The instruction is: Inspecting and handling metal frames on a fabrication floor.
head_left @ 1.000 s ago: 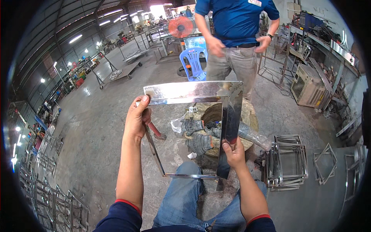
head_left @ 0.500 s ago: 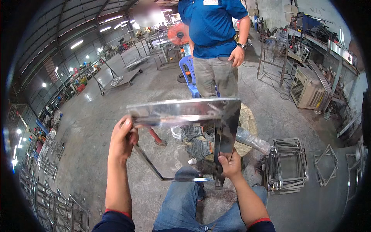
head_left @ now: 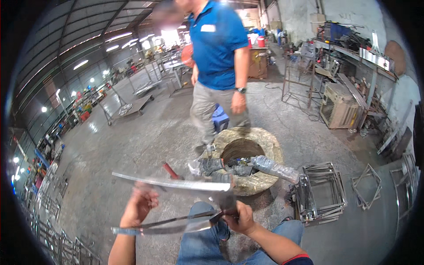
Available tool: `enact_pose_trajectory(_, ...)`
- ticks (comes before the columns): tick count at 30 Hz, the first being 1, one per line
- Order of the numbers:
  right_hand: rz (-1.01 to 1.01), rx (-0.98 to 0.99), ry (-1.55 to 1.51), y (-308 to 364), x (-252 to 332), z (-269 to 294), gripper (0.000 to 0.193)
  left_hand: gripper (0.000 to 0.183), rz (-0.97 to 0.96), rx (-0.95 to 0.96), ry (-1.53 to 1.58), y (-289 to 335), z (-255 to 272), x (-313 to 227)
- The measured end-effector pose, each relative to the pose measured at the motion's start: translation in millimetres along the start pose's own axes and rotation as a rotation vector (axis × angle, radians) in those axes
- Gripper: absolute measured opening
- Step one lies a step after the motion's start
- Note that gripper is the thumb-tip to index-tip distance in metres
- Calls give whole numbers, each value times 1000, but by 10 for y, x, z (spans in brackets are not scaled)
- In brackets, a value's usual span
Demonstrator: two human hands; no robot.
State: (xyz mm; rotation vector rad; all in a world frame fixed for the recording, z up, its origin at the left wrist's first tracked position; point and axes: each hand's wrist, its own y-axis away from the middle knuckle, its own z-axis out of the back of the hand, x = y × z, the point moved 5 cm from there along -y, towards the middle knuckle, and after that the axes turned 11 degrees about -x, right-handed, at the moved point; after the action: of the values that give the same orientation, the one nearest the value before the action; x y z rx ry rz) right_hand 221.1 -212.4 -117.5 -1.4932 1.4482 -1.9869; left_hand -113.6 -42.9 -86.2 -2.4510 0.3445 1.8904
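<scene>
**Metal frame tilted nearly edge-on above the lap, right hand grasping**

Head view: the right hand is clasping the frame at its right side, thumb and fingers closing on the metal. The left hand is showing near the frame's left end, fingers loosely bent (blur is obscuring them, so whether they are touching the metal cannot be told). The frame itself is sitting between the two hands, in front of the round hollow block. On that block, grey gloves and a clear-wrapped bundle are lying. A red-handled tool is lying just beyond the frame, partly hidden. To the right, a stack of metal frames is resting on the floor. A co-worker in a blue shirt is standing beyond the block.
</scene>
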Motion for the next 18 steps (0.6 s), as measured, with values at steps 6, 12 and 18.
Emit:
enact_pose_trajectory(6,145,-1,9,-67,24,50,34,36,991,-115,-285,-19,417,1561)
enact_pose_trajectory(12,-604,232,-584,337,-564,-29,39,34,1451,-206,324,152,359,1674)
enact_pose_trajectory(18,-656,112,-373,685,-966,-182,30,33,1000,-64,94,-148,136,1429)
